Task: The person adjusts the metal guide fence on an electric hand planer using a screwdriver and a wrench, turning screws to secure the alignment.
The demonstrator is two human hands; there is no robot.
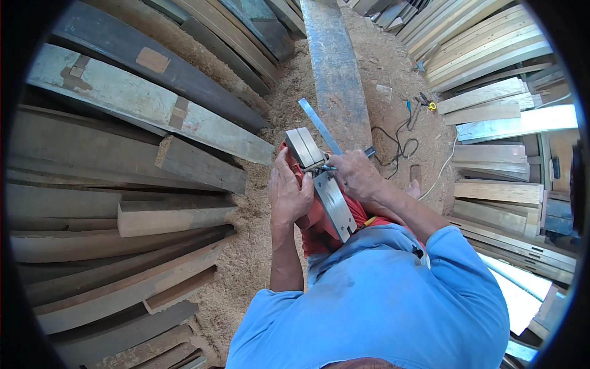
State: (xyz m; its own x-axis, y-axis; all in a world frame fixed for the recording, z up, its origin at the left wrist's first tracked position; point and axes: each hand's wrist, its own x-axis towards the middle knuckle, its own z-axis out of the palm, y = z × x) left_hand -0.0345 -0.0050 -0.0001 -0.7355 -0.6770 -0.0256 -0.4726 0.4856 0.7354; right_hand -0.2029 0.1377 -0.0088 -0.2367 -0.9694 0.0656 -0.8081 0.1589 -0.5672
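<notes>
An electric hand planer (334, 206) with a red body lies sole-up over my lap, its two metal sole plates facing me. My left hand (289, 192) grips its side, with the thumb close to the gap between the plates. My right hand (356, 175) is closed at that gap. A short metal tool (327, 168) shows at its fingertips, mostly hidden, so its exact kind is unclear. Just beyond my hands is a flat metal blade like a ruler or square (321, 127). A dark end piece (369, 151) shows past my right knuckles.
A long worn plank (338, 67) runs away from me over a floor covered in wood shavings (246, 264). Stacked timber (141, 154) lines the left, and more boards (491, 160) the right. Yellow-handled tools (432, 106) and a dark cord (399, 146) lie right of the plank.
</notes>
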